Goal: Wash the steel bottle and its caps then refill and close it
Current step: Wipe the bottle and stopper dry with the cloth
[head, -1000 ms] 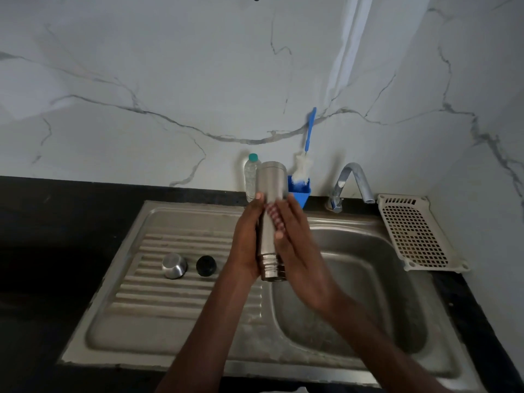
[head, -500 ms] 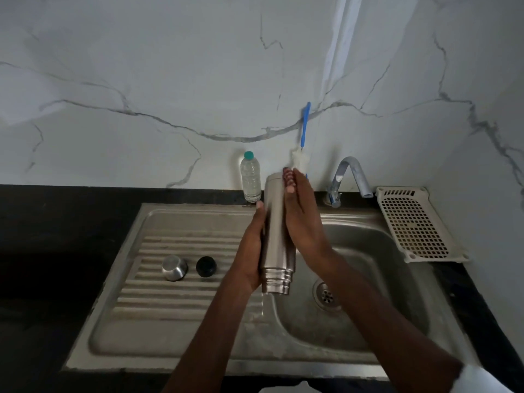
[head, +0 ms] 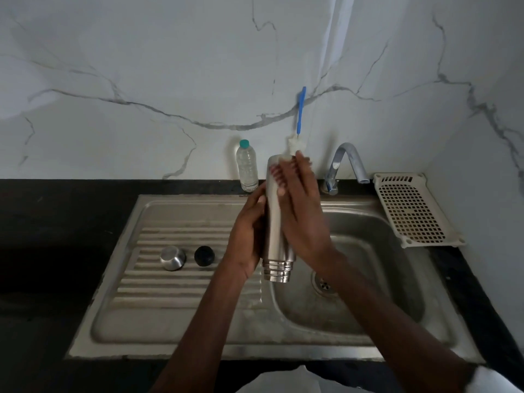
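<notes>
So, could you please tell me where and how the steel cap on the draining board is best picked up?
Grip the steel cap round its side wall, coming straight down from above. It looks to sit dome up on the ribs, so the top is rounded and probably slippery. The black cap sits close on its right, so place the fingers front and back.

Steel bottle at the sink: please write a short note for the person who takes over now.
Left hand grips the steel bottle, held mouth down over the sink. Right hand lies with straight fingers on its side.
Steel cap and black cap sit on the drainboard.
Tap shows no water.
Left: finish washing, refill, close.
</notes>
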`<state>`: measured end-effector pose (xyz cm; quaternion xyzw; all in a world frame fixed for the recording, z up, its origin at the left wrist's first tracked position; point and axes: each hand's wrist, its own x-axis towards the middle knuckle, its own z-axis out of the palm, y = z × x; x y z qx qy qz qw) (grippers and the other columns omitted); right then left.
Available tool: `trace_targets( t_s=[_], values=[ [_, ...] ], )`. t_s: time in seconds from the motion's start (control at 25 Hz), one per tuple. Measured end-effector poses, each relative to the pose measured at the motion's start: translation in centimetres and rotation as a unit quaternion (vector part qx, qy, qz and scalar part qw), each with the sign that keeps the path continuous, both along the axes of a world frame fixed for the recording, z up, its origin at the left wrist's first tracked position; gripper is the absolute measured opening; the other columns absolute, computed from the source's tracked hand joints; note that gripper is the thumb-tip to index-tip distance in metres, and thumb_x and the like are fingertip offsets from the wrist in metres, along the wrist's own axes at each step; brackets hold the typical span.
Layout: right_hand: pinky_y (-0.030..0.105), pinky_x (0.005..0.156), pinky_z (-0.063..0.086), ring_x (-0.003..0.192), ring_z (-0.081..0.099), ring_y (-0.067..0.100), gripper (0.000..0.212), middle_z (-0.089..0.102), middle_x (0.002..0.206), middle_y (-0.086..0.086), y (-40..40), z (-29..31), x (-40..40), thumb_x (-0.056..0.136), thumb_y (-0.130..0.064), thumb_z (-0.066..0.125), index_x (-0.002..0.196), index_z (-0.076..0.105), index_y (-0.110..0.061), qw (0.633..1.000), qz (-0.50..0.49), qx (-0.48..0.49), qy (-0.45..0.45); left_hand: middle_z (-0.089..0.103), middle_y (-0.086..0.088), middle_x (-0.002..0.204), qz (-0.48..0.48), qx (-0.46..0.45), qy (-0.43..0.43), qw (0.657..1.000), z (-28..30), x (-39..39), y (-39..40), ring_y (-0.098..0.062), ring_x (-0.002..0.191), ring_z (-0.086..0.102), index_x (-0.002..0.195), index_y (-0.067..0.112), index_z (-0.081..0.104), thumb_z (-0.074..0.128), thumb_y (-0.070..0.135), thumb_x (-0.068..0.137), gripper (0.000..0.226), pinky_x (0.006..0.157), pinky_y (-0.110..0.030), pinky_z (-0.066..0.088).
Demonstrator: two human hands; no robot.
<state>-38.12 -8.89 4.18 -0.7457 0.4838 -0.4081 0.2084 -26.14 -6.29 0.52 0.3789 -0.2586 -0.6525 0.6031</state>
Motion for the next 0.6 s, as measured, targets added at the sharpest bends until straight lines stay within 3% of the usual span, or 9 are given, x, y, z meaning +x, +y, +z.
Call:
trace_targets(
  t_s=[0.12,0.2,0.28,0.36,0.4,0.52,0.6],
  values=[
    [0.038,0.129,0.017,0.157,0.014,0.007,0.048,0.024,0.169,-0.005,-2.3,0.8,0.1,0.113,-0.035,0.033,0.16,0.033,-0.026,0.981,-0.05,0.133,-0.128,0.063,-0.026,0.14,-0.011,0.029,0.002,1.0,1.0,-0.8,0.7,-0.041,0.125,0.062,0.146,0.02,0.058,0.053,0.054,0.104,0.054,0.106,-0.053,0.052],
    [0.034,0.129,0.017,0.155,0.014,0.002,0.049,0.023,0.17,-0.006,-1.1,0.2,0.1,0.112,-0.037,0.034,0.16,0.032,-0.026,0.977,-0.027,0.152,-0.149,0.058,-0.029,0.144,-0.009,0.035,0.009,0.999,0.4,-1.2,0.4,-0.042,0.13,0.058,0.147,0.011,0.056,0.061,0.053,0.101,0.063,0.109,-0.053,0.05],
    [0.012,0.121,0.022,0.148,0.013,-0.017,0.052,0.016,0.171,-0.008,1.7,-0.7,-0.4,0.112,-0.038,0.034,0.162,0.029,-0.026,0.982,0.016,0.134,-0.132,0.053,-0.029,0.149,-0.005,0.031,0.03,0.999,0.0,-1.4,0.0,-0.045,0.139,0.052,0.149,0.006,0.052,0.073,0.049,0.096,0.072,0.118,-0.056,0.041],
    [-0.004,0.107,0.023,0.14,0.009,-0.029,0.053,0.008,0.171,-0.016,5.3,-1.7,-1.3,0.112,-0.04,0.032,0.163,0.022,-0.032,0.982,0.065,0.147,-0.095,0.055,-0.026,0.146,0.002,0.039,0.066,0.997,-0.6,-1.0,-0.3,-0.042,0.13,0.059,0.15,0.002,0.05,0.079,0.047,0.09,0.08,0.113,-0.053,0.047],
    [-0.001,0.109,0.025,0.143,0.01,-0.025,0.055,0.005,0.171,-0.02,7.0,-2.2,-1.8,0.111,-0.042,0.032,0.163,0.018,-0.036,0.981,0.09,0.151,-0.079,0.058,-0.025,0.139,0.009,0.052,0.073,0.996,-0.7,-0.8,-0.3,-0.038,0.118,0.065,0.149,0.001,0.05,0.079,0.047,0.09,0.08,0.104,-0.048,0.053],
    [0.03,0.121,0.037,0.155,0.014,0.0,0.057,0.0,0.171,-0.019,8.6,-2.6,-2.4,0.111,-0.043,0.03,0.164,0.013,-0.035,0.988,0.114,0.101,-0.036,0.062,-0.023,0.124,-0.002,0.082,0.076,0.994,-0.4,-0.5,0.1,-0.029,0.099,0.068,0.144,-0.001,0.056,0.072,0.045,0.095,0.069,0.088,-0.041,0.058],
    [0.044,0.125,0.03,0.159,0.008,0.013,0.054,0.0,0.173,-0.008,6.6,-2.4,-2.1,0.112,-0.035,0.03,0.164,0.017,-0.028,0.996,0.084,0.036,0.0,0.07,-0.018,0.116,-0.034,0.076,0.052,0.995,0.4,-0.8,0.6,-0.027,0.096,0.071,0.135,0.001,0.065,0.06,0.041,0.102,0.051,0.084,-0.037,0.059]
  ],
)
